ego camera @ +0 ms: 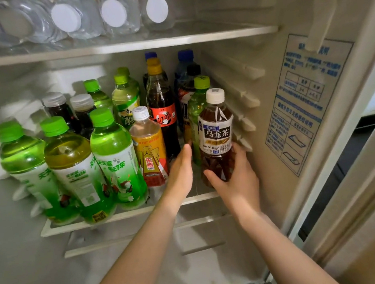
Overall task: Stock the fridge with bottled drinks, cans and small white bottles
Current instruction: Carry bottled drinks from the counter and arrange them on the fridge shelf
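Cool white fridge walls surround our middle shelf (143,212). Just right of the cola bottle (163,116), our right hand (238,183) curls round the oolong tea bottle (217,135) low down. In front of the cola, our left hand (180,169) reaches in with straight, closed fingers. The tea looks full, so we judge it weighty, with a slick label and walls that give slightly; the waist is the best hold.

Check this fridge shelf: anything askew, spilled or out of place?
Nothing spilled or fallen. One oddity: the middle green bottle in the front row appears to overhang the shelf lip, so it may sit at the very edge.
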{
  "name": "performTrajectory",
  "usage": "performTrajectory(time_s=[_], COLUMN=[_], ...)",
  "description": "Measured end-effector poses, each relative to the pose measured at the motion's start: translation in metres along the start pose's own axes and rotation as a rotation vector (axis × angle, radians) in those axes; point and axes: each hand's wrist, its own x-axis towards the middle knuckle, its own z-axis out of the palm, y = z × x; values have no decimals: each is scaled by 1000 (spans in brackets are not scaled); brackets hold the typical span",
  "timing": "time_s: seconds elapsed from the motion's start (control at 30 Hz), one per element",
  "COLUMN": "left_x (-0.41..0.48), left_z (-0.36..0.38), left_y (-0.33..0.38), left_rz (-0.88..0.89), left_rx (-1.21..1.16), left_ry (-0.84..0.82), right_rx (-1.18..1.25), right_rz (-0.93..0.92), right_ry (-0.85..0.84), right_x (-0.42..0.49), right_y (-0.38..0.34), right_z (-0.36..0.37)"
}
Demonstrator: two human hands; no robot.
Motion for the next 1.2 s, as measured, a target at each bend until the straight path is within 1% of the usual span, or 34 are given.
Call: performTrajectory(time_s=[0.03,0.1,0.17,0.23,0.33,0.4,0.43,0.5,0.53,0.57,0.63,0.7,0.73,0.83,0.87,0.93,1.0,1.07,1.13,1.2], left_x=[-5,-21,-45,-70,-93,-101,-103,-103,-102,-101,-96,-90,-88,-81,-79,-76,-73,-70,-67,-66], left_z=[1,0,-7,-22,-53,-76,-87,-110,-120,-130,-145,-155,-158,-164,-165,-168,-170,-171,-173,-174], left_y=[2,9,20,36,65,88,98,115,122,128,135,139,141,145,146,148,147,145,144,142], left_rz=[4,44,125,243,401,514,576,693,739,776,840,868,863,778,728,637,576,551,538,546], left_rx=[-8,-109,-176,-117,20,112,162,269,331,404,581,747,822,1067,1156,1295,1364,1390,1395,1377], left_ry=[34,96,128,160,239,266,271,294,325,370,477,537,538,473,442,361,280,236,224,225], right_rx=[9,27,34,32,60,82,89,91,105,132,181,191,171,85,56,2,-53,-147,-256,-320], right_rz=[-5,-7,-12,-10,50,28,-27,-215,-309,-391,-487,-471,-458,-444,-438,-457,-489,-506,-538,-572], right_ry=[-5,-14,-15,-18,-26,59,147,350,414,432,362,213,139,-39,-77,-94,-102,-158,-243,-293], right_x=[0,-1,-2,-2,-4,-12,-18,-31,-35,-35,-28,-18,-12,5,12,26,40,54,66,74], right_y=[1,3,3,3,-1,-10,-17,-31,-38,-45,-61,-78,-86,-104,-109,-120,-130,-138,-144,-149], right_z=[0,1,2,4,6,4,3,3,3,4,9,20,26,47,51,57,60,59,55,49])
